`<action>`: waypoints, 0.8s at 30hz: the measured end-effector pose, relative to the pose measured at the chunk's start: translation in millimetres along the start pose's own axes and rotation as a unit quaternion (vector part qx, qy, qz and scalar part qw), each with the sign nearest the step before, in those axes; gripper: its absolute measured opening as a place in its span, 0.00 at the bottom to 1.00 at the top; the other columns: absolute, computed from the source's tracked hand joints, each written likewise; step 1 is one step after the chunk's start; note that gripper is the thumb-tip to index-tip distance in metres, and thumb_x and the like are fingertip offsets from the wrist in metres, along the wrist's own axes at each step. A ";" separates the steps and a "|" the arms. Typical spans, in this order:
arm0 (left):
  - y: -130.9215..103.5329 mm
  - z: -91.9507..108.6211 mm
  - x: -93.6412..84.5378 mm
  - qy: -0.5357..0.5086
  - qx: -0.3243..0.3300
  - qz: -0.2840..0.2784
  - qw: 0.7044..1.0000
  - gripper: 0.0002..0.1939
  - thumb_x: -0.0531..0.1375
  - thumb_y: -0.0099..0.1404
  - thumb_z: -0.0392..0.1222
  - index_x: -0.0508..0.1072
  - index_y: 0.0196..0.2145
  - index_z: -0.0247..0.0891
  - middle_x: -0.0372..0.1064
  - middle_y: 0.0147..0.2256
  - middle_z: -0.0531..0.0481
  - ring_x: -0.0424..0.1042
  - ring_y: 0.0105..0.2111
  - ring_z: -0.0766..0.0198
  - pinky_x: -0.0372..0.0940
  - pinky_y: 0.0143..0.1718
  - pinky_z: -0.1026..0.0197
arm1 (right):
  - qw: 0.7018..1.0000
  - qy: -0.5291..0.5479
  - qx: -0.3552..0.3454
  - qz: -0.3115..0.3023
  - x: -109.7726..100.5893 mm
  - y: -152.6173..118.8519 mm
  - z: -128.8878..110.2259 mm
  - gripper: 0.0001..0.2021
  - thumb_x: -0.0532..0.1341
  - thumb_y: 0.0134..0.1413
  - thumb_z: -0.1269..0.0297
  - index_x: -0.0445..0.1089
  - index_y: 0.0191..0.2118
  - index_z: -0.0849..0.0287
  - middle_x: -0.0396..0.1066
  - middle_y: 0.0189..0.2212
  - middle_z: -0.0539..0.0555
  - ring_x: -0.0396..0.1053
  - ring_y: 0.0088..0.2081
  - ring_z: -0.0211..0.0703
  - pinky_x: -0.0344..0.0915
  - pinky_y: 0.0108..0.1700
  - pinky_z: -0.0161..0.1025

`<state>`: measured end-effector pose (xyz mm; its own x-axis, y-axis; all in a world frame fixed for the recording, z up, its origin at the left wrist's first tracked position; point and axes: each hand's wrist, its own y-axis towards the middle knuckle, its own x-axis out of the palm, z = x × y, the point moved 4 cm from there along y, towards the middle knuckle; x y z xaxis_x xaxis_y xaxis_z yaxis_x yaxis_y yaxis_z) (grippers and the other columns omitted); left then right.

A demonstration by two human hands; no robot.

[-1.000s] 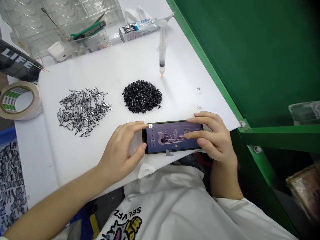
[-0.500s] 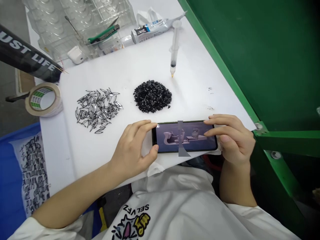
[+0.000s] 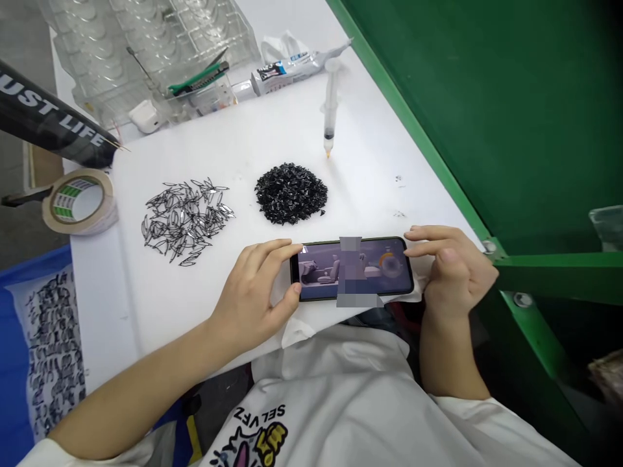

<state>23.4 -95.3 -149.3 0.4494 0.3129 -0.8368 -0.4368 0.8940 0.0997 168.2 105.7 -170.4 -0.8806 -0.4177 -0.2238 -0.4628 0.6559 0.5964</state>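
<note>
A smartphone [image 3: 321, 272] with a lit screen lies sideways at the near edge of the white board. My left hand [image 3: 256, 285] grips its left end, thumb on the lower edge and fingertips along the upper one. At the other end, my right hand [image 3: 452, 266] is open, with two fingers stretched to the phone's right edge and the thumb raised off it. Seats show on the screen, partly covered by a blurred patch. Beyond the phone sit a heap of small black pieces [image 3: 291, 194] and a looser pile of thin black-outlined, leaf-shaped pieces [image 3: 187, 217].
A syringe [image 3: 330, 107] lies on the board [image 3: 219, 139], tip toward me. Behind are a glue-like tube [image 3: 287, 70], green-handled cutters [image 3: 199, 79] and clear plastic trays [image 3: 146, 39]. A tape roll [image 3: 80, 201] is at the left; a green metal frame [image 3: 409, 123] borders the right.
My right fingers have drawn back from the screen to the phone's right edge, and the thumb has lifted. The picture on the screen has shifted. My left hand keeps its grip.
</note>
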 end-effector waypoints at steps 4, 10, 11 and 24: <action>0.7 -1.6 0.2 -0.004 0.003 -0.002 1.000 0.18 0.51 0.66 0.40 0.60 0.53 0.36 0.61 0.51 0.45 0.60 0.51 0.57 0.55 0.52 0.54 | 1.000 -0.022 0.016 0.012 0.0 -0.1 -1.0 0.14 0.54 0.53 0.67 0.74 0.23 0.52 0.73 0.27 0.51 0.70 0.31 0.46 0.66 0.36 0.46; 2.4 -3.4 1.8 -0.009 -0.009 -0.013 1.000 0.17 0.50 0.66 0.42 0.60 0.53 0.39 0.61 0.51 0.46 0.59 0.51 0.56 0.56 0.52 0.52 | 0.994 -0.038 -0.026 -0.101 -2.3 -0.8 4.0 0.13 0.54 0.54 0.66 0.75 0.26 0.51 0.74 0.35 0.51 0.69 0.39 0.49 0.66 0.42 0.50; 2.6 -3.2 1.6 -0.010 -0.008 -0.013 1.000 0.17 0.50 0.66 0.42 0.60 0.52 0.39 0.61 0.51 0.46 0.59 0.51 0.56 0.55 0.52 0.53 | 0.992 -0.039 -0.035 -0.113 -2.5 -0.5 4.4 0.13 0.54 0.54 0.66 0.75 0.26 0.52 0.74 0.36 0.52 0.69 0.41 0.49 0.66 0.43 0.50; 1.8 -1.7 0.0 -0.018 -0.005 -0.011 1.000 0.17 0.50 0.66 0.40 0.61 0.52 0.35 0.62 0.51 0.46 0.59 0.51 0.59 0.54 0.52 0.55 | 0.980 -0.082 -0.066 -0.171 2.5 3.1 -0.7 0.13 0.54 0.52 0.72 0.76 0.28 0.53 0.72 0.39 0.52 0.67 0.45 0.49 0.65 0.51 0.53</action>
<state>21.3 -94.2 -150.0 0.4873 0.3049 -0.8183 -0.4341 0.8977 0.0760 164.7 106.2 -168.6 -0.6854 -0.4858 -0.5424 -0.7262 0.4026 0.5572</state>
